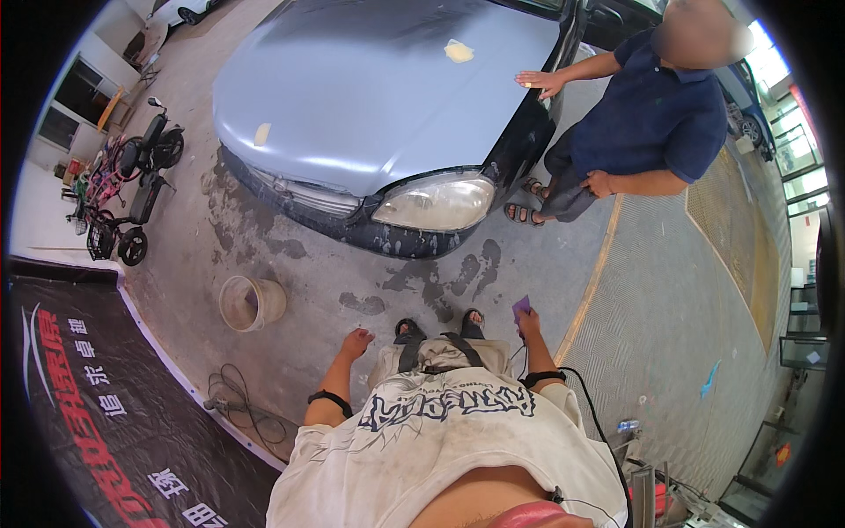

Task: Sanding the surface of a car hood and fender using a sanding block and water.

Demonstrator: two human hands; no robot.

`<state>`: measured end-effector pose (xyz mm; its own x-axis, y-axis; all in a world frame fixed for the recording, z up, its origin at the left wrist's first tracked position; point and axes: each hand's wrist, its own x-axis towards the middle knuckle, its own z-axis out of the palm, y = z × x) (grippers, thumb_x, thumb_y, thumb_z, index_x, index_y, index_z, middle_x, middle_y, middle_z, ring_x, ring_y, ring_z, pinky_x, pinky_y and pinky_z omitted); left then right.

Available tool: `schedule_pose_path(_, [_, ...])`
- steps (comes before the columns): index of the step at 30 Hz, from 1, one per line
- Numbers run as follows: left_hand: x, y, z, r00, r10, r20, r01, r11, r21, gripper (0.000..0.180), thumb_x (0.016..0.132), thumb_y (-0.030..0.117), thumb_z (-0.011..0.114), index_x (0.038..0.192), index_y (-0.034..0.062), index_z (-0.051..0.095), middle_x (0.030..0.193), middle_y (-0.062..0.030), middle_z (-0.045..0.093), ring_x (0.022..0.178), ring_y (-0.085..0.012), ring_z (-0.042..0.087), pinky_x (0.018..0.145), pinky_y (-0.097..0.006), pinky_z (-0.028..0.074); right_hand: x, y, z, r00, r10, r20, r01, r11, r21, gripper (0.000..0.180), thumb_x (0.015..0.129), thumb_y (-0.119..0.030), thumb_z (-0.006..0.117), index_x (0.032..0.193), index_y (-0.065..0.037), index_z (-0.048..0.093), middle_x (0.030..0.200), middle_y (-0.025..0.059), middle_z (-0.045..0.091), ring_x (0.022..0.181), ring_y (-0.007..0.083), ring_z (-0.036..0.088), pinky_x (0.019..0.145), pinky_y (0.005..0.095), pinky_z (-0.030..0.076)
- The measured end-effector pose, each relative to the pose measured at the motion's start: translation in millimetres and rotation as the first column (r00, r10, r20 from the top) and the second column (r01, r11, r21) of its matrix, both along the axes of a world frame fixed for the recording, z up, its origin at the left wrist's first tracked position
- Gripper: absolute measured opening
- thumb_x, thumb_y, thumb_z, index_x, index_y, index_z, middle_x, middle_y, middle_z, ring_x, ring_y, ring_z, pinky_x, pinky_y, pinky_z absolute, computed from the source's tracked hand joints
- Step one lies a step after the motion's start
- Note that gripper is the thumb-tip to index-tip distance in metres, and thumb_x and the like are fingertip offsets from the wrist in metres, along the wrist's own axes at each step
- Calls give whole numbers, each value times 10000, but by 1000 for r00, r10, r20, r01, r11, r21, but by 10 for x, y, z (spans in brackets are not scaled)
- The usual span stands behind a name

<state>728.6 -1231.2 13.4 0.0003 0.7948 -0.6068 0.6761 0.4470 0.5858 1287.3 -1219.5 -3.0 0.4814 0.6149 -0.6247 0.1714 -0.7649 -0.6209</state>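
Low at my right side, my right hand [528, 324] is closed around a thin, flat purple piece [519, 308] that looks like a sheet or pad. My left hand [356, 341] hangs at my other side with its fingers curled in; whatever may be inside them is hidden. Ahead of me stands a car with a pale blue-grey hood [352, 97], dark around the windshield end. Two cream-coloured patches [459, 52] show on the hood. The cloudy headlight [436, 202] and the dark, stained bumper [352, 233] face me.
At the car's right side stands a co-worker in a dark blue shirt [673, 114], one hand by the hood edge. A dirty white bucket [253, 304] sits left of me. Wet patches [422, 280], a coiled cable [242, 405], a black banner [114, 387] and parked bikes [132, 185] surround me.
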Motion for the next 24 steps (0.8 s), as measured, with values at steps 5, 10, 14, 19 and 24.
schedule_pose_path(5, [-118, -290, -218, 989, 138, 58, -125, 973, -195, 607, 868, 468, 780, 1232, -8, 689, 1082, -172, 761, 990, -266, 720, 887, -374, 554, -73, -48, 77, 1000, 10, -19, -11, 1000, -21, 351, 889, -298, 661, 1162, -77, 668, 803, 73, 677, 530, 184, 587, 419, 337, 468])
schedule_pose_path(10, [-245, -412, -464, 1000, -13, -7, 13, 998, -67, 589, 860, 468, 782, 1220, 9, 696, 1071, -193, 758, 999, -295, 723, 889, -385, 555, 2, -35, 2, 999, 40, -36, -41, 999, -27, 340, 900, -303, 671, 1157, -81, 662, 822, 68, 675, 574, 177, 607, 424, 328, 470])
schedule_pose_path(14, [103, -191, -288, 999, 36, 15, -35, 998, -43, 561, 864, 464, 772, 1189, 12, 699, 1083, -209, 749, 1028, -339, 717, 908, -412, 551, 222, -42, -103, 1000, 1, -25, -2, 1000, -21, 332, 924, -314, 668, 1167, -88, 654, 832, 63, 673, 587, 168, 607, 432, 317, 471])
schedule_pose_path(19, [166, -91, -194, 1000, 4, -14, -4, 1000, 27, 542, 884, 466, 757, 1194, 25, 695, 1132, -203, 739, 1054, -353, 711, 915, -423, 551, 227, 58, -98, 999, 12, -43, -14, 998, -55, 338, 931, -327, 670, 1182, -101, 650, 854, 63, 677, 601, 163, 608, 429, 311, 460])
schedule_pose_path(24, [445, 118, -14, 999, 1, -51, -4, 998, -58, 539, 895, 415, 771, 1252, 27, 656, 1188, -201, 719, 1077, -373, 698, 925, -440, 551, 401, 222, -28, 983, -78, -168, 65, 995, -80, 304, 951, -313, 656, 1165, -97, 645, 921, 51, 695, 708, 152, 641, 525, 297, 503])
